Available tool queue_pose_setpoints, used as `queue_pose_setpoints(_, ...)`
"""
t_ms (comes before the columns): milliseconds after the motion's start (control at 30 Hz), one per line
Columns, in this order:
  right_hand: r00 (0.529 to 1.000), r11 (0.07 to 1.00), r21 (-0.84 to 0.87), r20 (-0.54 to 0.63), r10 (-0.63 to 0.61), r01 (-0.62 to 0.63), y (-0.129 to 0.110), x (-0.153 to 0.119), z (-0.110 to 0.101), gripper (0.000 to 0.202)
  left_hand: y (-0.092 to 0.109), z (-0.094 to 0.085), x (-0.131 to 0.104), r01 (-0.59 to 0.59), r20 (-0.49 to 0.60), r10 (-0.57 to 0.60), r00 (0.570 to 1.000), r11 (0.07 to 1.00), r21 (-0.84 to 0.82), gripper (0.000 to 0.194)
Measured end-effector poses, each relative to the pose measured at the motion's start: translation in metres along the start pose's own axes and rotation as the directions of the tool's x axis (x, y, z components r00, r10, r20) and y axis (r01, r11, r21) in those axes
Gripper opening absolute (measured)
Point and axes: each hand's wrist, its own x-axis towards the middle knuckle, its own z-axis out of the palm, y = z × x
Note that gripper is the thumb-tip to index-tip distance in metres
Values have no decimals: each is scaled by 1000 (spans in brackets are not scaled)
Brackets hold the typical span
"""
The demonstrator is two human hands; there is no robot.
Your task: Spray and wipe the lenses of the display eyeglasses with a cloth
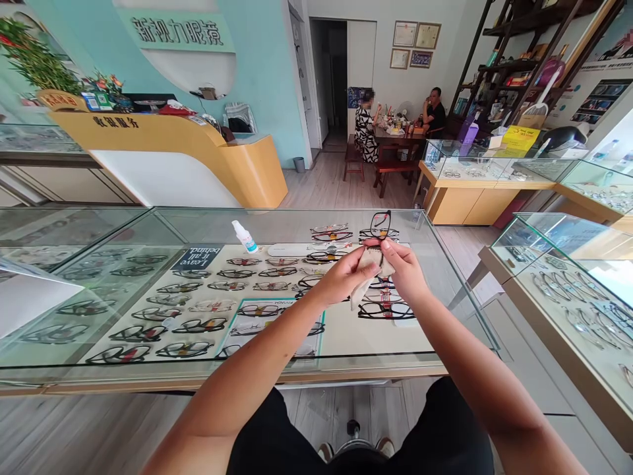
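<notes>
Over the glass display case [341,367], both hands meet around a pair of dark-framed glasses [380,225], one lens standing upright above the fingers. My left hand [346,276] is closed on a beige cloth [362,290], which wraps part of the glasses and hangs below the fingers. My right hand [403,267] pinches the glasses' frame beside the cloth. A white spray bottle [245,237] with a blue label stands on the glass to the left. Rows of eyeglasses [182,348] lie inside the case beneath the hands.
More glass cases [524,264] stand at the right. Across the room are a wooden counter [257,168], a grey bin [299,163] and a table with two people seated. A white panel [30,297] juts in at the left edge.
</notes>
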Motion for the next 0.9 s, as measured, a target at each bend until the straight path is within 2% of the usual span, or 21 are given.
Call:
queue_pose_setpoints(200, 999, 999, 48, 21, 24, -25, 2, 0, -1, 50, -2, 5, 0, -21, -54, 21, 998, 1000, -6, 74)
queue_pose_setpoints(400, 997, 998, -17, 50, -56, 57, 0, 1, 1, 46, -5, 7, 1, -69, -86, 68, 994, 998, -12, 78)
queue_pose_setpoints(567, 997, 999, -10, 69, -30, 31, 1, 0, 3, 50, -5, 10, -1, -126, -150, 131, 980, 991, 43, 71)
queue_pose_setpoints(700, 995, 996, -69, 90, -49, 55, -2, -1, 6, 53, -3, 12, -3, -144, -218, 177, 960, 977, 159, 60)
queue_pose_setpoints(900, 975, 979, -124, 178, -135, 159, -9, -3, 9, 59, -4, 12, -2, -198, -353, 258, 899, 960, 198, 62)
